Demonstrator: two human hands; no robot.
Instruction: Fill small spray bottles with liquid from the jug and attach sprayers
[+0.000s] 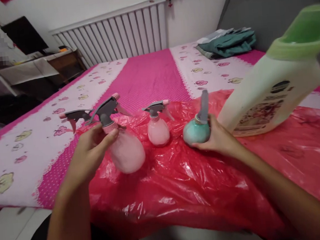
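Note:
My left hand (93,149) is closed around the neck of a pink spray bottle (127,152) with a grey trigger head, holding it tilted just above a red plastic sheet (181,185). My right hand (219,137) is wrapped around a small teal spray bottle (195,132) whose grey trigger points up. Between the two stands a second pink spray bottle (158,131), upright and untouched. Behind my left hand a further grey trigger head (75,115) shows; what is under it is hidden.
A large white bottle with a green cap (271,92) stands tilted at the right on the red sheet. The sheet covers a pink and white bedspread (145,76). Folded green clothes (227,42) lie at the far end, and a white radiator (114,34) lines the wall.

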